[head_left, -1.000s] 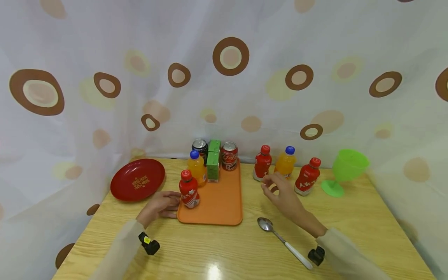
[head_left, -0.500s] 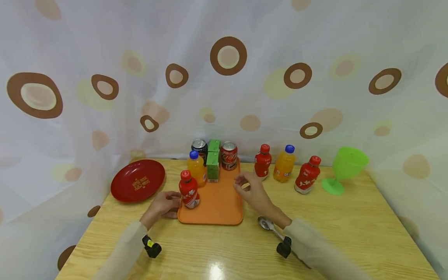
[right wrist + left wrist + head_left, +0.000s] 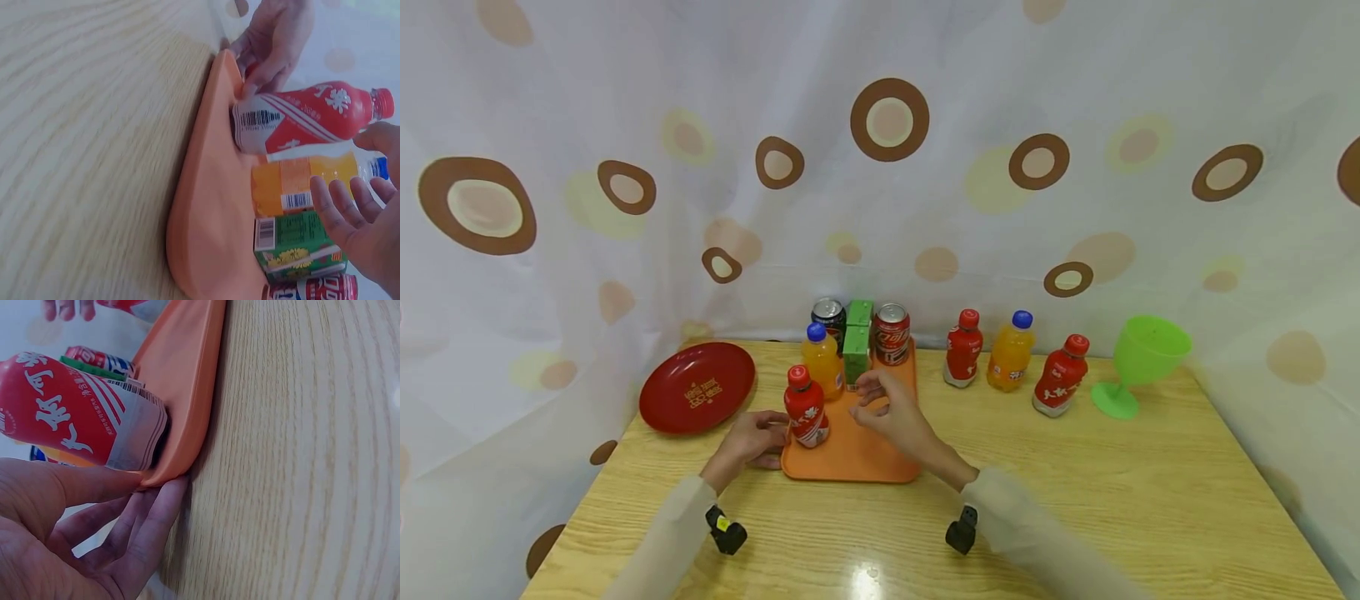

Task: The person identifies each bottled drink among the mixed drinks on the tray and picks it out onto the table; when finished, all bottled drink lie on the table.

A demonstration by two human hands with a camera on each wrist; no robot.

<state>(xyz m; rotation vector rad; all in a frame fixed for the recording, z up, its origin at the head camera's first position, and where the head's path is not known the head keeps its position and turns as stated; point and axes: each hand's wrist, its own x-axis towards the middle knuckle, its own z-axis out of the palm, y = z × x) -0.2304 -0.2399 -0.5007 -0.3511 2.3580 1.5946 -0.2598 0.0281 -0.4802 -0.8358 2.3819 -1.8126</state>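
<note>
My left hand grips the left rim of an orange tray; the left wrist view has its thumb on top and its fingers at the outer edge. Close by, a red drink bottle stands on the tray's front left corner. Behind it are an orange juice bottle, green drink cartons, a red can and a dark can. Above the tray is my right hand, holding nothing, fingers loosely bent. In the right wrist view its fingers overlap the orange juice bottle; contact is unclear.
Right of the tray stand two red bottles with an orange juice bottle between them. A green goblet is farther right. A dark red plate lies left, and a patterned curtain hangs behind the table.
My right hand has moved left from the bottles on the right to above the tray. Its forearm now covers where the spoon lay. My left hand stays at the tray rim.
</note>
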